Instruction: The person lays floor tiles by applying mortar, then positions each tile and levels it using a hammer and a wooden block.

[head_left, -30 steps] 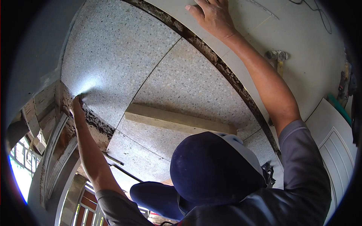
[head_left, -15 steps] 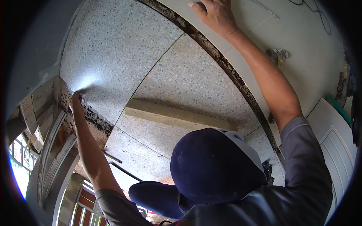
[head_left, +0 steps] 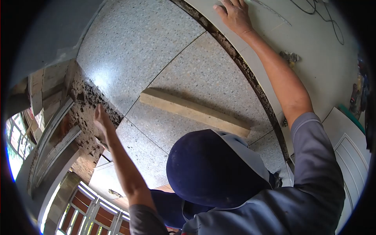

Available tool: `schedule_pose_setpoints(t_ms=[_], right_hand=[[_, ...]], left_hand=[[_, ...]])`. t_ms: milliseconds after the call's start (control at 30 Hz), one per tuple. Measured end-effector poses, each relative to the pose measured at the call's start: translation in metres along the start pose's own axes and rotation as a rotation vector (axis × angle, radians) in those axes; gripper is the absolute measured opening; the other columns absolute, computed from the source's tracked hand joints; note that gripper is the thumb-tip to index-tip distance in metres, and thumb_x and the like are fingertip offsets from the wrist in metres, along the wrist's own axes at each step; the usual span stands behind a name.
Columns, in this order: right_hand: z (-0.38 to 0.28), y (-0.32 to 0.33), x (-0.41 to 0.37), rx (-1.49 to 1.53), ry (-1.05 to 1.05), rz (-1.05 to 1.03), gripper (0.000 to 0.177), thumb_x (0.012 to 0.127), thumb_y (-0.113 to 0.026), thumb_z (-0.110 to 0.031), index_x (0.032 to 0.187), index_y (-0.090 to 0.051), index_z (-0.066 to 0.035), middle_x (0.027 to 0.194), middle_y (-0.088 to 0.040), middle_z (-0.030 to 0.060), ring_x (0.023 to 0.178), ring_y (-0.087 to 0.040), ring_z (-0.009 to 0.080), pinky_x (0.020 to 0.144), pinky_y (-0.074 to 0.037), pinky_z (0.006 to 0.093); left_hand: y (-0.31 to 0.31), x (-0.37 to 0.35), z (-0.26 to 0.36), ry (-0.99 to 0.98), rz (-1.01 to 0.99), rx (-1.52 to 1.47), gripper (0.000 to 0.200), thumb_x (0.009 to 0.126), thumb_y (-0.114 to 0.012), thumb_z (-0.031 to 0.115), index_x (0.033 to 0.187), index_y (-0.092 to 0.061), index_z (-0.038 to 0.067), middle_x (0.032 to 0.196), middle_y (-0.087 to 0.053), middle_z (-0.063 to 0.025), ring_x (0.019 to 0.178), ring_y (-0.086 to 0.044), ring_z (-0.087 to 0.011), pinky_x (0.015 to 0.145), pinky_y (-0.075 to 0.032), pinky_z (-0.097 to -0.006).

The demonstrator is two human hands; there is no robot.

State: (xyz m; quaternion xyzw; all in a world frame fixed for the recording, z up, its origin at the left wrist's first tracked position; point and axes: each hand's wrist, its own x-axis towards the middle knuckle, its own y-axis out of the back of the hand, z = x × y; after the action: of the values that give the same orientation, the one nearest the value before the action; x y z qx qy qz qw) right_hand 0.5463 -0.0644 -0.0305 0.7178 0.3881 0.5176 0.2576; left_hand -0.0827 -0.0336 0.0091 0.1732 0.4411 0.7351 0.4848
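Note:
My left hand [head_left: 101,118] hovers near a strip of dark, crumbly soil [head_left: 91,102] beside the speckled grey tiles [head_left: 141,43]. Seen edge-on, its fingers look stretched out and I make out nothing in them. My right hand [head_left: 236,18] rests on the smooth pale floor [head_left: 268,29] past the dark curved gap [head_left: 235,55], thumb and fingers apart, holding nothing. A long pale beam [head_left: 192,111] lies across the tiles between my arms. Bright light falls on the tile corner above my left hand.
A dark blue cap [head_left: 207,168] covers the lower middle. Beside my right forearm lies a partly hidden hammer [head_left: 290,57]. A cable [head_left: 331,19] runs at top right; a white panel [head_left: 348,156] lies at right. Metal frame rails [head_left: 55,137] and a barred gate [head_left: 98,215] stand at left.
My left hand has left the tile's corner edge and moved down and right, over the soil. My right hand stays on the floor. The view has shifted slightly.

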Motion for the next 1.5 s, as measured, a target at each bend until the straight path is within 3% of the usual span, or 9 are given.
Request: schedule_pose_setpoints(t_ms=[67, 100, 167, 300, 367, 500, 667, 900, 1500], right_hand=[[0.004, -0.001, 0.0, 0.014, -0.003, -0.037, 0.029, 0.094, -0.063, -0.026, 0.113, -0.065, -0.003, 0.117, -0.059, 0.0181, 0.113, -0.051, 0.0404, 0.101, -0.039, 0.0516], [-0.003, 0.003, 0.005, -0.119, 0.093, 0.118, 0.024, 0.095, -0.061, -0.024, 0.104, -0.068, -0.003, 0.103, -0.067, 0.0169, 0.099, -0.063, 0.034, 0.088, -0.05, 0.0462], [0.025, -0.024, 0.0, -0.118, 0.134, 0.054, 0.035, 0.096, -0.068, -0.037, 0.114, -0.071, -0.008, 0.111, -0.07, 0.0124, 0.103, -0.065, 0.0351, 0.089, -0.05, 0.049], [0.035, -0.008, -0.005, -0.15, 0.195, -0.123, 0.043, 0.097, -0.065, -0.034, 0.129, -0.066, -0.005, 0.122, -0.064, 0.0244, 0.117, -0.059, 0.0442, 0.101, -0.047, 0.0525], [0.001, 0.047, -0.02, -0.236, 0.078, -0.251, 0.048, 0.099, -0.061, -0.036, 0.135, -0.062, -0.004, 0.13, -0.061, 0.0258, 0.125, -0.055, 0.0431, 0.106, -0.045, 0.048], [0.001, 0.136, -0.087, -0.407, -0.15, -0.434, 0.048, 0.102, -0.056, -0.036, 0.13, -0.064, 0.002, 0.129, -0.062, 0.0231, 0.122, -0.057, 0.041, 0.105, -0.045, 0.0469], [-0.02, 0.216, -0.139, -0.542, -0.533, -0.717, 0.041, 0.1, -0.057, -0.031, 0.122, -0.066, 0.003, 0.124, -0.062, 0.0222, 0.116, -0.058, 0.0411, 0.102, -0.046, 0.0474], [0.002, 0.23, -0.16, -0.447, -0.775, -0.684, 0.039, 0.098, -0.058, -0.03, 0.118, -0.066, 0.003, 0.117, -0.063, 0.0208, 0.111, -0.06, 0.0396, 0.098, -0.047, 0.0476], [0.025, 0.23, -0.172, -0.311, -0.93, -0.623, 0.034, 0.092, -0.062, -0.027, 0.108, -0.066, 0.004, 0.099, -0.064, 0.0171, 0.097, -0.064, 0.0357, 0.089, -0.05, 0.0481]], left_hand=[[-0.012, -0.015, -0.048, -0.008, 0.056, -0.216, 0.038, 0.1, -0.066, 0.035, 0.12, -0.074, 0.004, 0.116, -0.075, -0.0128, 0.105, -0.069, -0.0255, 0.093, -0.055, -0.0395], [-0.021, -0.016, -0.08, -0.034, 0.095, -0.383, 0.035, 0.099, -0.067, 0.031, 0.116, -0.076, 0.002, 0.107, -0.077, -0.0102, 0.098, -0.07, -0.0236, 0.089, -0.055, -0.0354], [-0.028, -0.061, -0.09, -0.086, 0.192, -0.329, 0.032, 0.097, -0.068, 0.026, 0.113, -0.075, -0.001, 0.102, -0.077, -0.0088, 0.089, -0.07, -0.0199, 0.085, -0.053, -0.032], [-0.042, -0.145, -0.066, -0.223, 0.336, -0.135, 0.024, 0.096, -0.066, 0.02, 0.109, -0.075, 0.002, 0.097, -0.071, -0.0184, 0.09, -0.066, -0.0356, 0.084, -0.051, -0.0435], [-0.05, -0.178, -0.057, -0.379, 0.377, -0.119, 0.016, 0.089, -0.071, 0.011, 0.102, -0.074, 0.002, 0.099, -0.068, -0.0189, 0.095, -0.062, -0.0371, 0.086, -0.049, -0.0465], [-0.064, -0.219, -0.034, -0.406, 0.322, 0.009, 0.031, 0.093, -0.067, 0.014, 0.122, -0.068, 0.004, 0.13, -0.063, -0.0174, 0.122, -0.055, -0.0376, 0.107, -0.04, -0.0502], [-0.084, -0.22, -0.026, -0.468, 0.27, -0.029, 0.037, 0.098, -0.06, 0.019, 0.133, -0.063, 0.007, 0.142, -0.058, -0.0161, 0.136, -0.048, -0.0384, 0.116, -0.032, -0.0534], [-0.09, -0.208, -0.025, -0.496, 0.246, 0.031, 0.043, 0.101, -0.055, 0.023, 0.141, -0.057, 0.007, 0.151, -0.051, -0.0165, 0.141, -0.043, -0.0402, 0.12, -0.027, -0.0567], [-0.081, -0.196, -0.038, -0.61, 0.176, 0.082, 0.048, 0.103, -0.053, 0.031, 0.142, -0.053, 0.005, 0.151, -0.049, -0.0186, 0.143, -0.04, -0.0415, 0.12, -0.026, -0.0577]])
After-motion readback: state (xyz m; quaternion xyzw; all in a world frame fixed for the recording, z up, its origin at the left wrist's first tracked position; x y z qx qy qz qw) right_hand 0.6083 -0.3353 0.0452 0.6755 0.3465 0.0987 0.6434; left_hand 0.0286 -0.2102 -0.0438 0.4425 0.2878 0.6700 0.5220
